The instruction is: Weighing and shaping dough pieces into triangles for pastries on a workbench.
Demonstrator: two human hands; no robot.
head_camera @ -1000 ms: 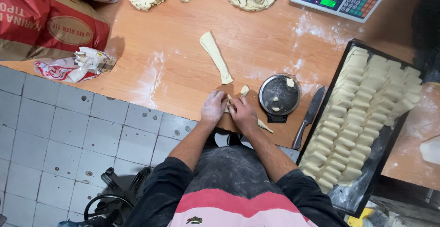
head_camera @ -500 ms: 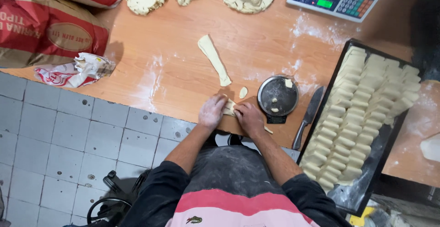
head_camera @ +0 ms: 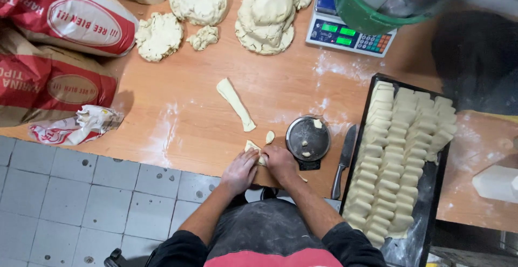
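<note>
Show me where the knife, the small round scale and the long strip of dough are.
knife (head_camera: 342, 162), head view, on its blade.
small round scale (head_camera: 307, 137), head view, on its metal plate.
long strip of dough (head_camera: 235, 104), head view, on its middle.

Bakery workroom: dough mounds (head_camera: 267, 13), flour sacks (head_camera: 59, 46), scale (head_camera: 350, 32), tray (head_camera: 431, 191).

Orange-brown wooden worktop (head_camera: 178, 110), dusted with white flour in patches. Below its near edge, floor of grey square tiles (head_camera: 81, 197), speckled. Right of the worktop, dark shadowed area.
</note>
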